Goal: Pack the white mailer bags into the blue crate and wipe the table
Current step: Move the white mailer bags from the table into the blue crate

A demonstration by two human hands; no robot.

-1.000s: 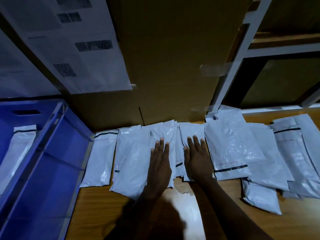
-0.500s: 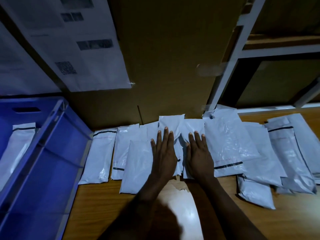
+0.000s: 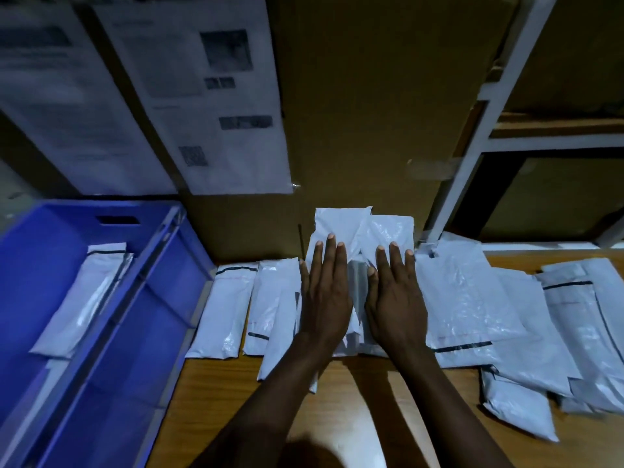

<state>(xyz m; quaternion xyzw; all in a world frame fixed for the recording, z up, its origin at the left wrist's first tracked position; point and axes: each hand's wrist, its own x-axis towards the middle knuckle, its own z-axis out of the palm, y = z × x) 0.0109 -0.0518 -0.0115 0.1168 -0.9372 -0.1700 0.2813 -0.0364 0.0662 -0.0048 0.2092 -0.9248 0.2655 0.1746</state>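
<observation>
Several white mailer bags lie in a row on the wooden table (image 3: 216,393). My left hand (image 3: 324,295) and my right hand (image 3: 393,295) lie flat, fingers straight, side by side on a small pile of mailer bags (image 3: 341,228) in the middle, whose far ends ride up against the cardboard wall. More bags (image 3: 223,309) lie to the left and a loose heap (image 3: 472,305) spreads to the right. The blue crate (image 3: 145,319) stands at the left with one mailer bag (image 3: 84,298) inside.
A tall cardboard wall (image 3: 364,113) with taped paper sheets (image 3: 202,96) rises right behind the bags. A white metal shelf frame (image 3: 479,103) stands at the back right. Bare table wood shows near me, between my forearms.
Both hands have slid away from me, pushing the middle bags together and up against the cardboard. The view has shifted so the crate shows more fully.
</observation>
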